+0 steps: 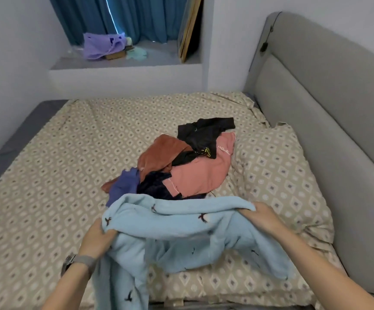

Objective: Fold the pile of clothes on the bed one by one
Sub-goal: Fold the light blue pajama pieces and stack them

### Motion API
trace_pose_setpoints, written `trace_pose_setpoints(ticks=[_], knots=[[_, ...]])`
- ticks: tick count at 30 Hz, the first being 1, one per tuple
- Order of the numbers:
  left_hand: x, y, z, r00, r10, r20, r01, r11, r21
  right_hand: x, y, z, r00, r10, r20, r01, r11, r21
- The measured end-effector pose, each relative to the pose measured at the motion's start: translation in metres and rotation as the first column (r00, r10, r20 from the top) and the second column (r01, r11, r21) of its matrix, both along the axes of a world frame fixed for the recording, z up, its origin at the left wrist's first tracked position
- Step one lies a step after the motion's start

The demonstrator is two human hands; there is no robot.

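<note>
1. Left hand (98,238): fingers curled, clamped on the left end of a light blue garment (177,233) with small dark bird-like marks. Grey watch (78,261) on that wrist.
2. Right hand (260,217): fingers curled round the garment's upper right edge, thumb side toward the cloth.
3. Garment stretched between both hands, near edge of bed (47,164); top edge raised, lower part sagging onto the sheet, one length hanging down past the left forearm.
4. Pile of clothes (181,162) just behind the garment, mid-bed, unfolded: rust-brown piece on the left, salmon-pink piece on the right, black piece on top at the far side, purple-blue and dark navy pieces at the near side, touching the blue garment's top edge.
5. Pillow (277,166) in the same diamond-print cover, right of the pile, touching it.
6. Grey padded headboard (329,104) along the right.
7. Window ledge behind the bed: purple bag (101,45), blue curtain (125,16), framed board (190,30) leaning on the wall.
</note>
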State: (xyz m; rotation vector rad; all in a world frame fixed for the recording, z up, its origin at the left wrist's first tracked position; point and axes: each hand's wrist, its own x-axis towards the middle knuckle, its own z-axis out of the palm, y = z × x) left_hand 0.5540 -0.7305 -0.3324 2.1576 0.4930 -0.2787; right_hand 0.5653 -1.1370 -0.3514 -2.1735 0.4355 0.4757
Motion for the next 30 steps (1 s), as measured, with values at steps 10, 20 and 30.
trace_pose_setpoints(ticks=[10,20,30], knots=[[0.103,-0.020,-0.198,0.948,-0.152,0.279,0.002,0.881,0.472,0.091,-0.010,-0.181,0.927,0.030,0.374,0.177,0.844,-0.507],[-0.006,-0.029,-0.418,0.841,-0.510,-0.179,0.505,0.623,0.598,-0.005,0.007,-0.391,0.926,0.374,0.054,-0.282,0.779,-0.560],[-0.048,-0.040,-0.389,0.882,-0.453,-0.126,0.433,0.677,0.596,-0.098,-0.041,-0.387,0.999,-0.037,0.031,0.044,0.957,-0.286]])
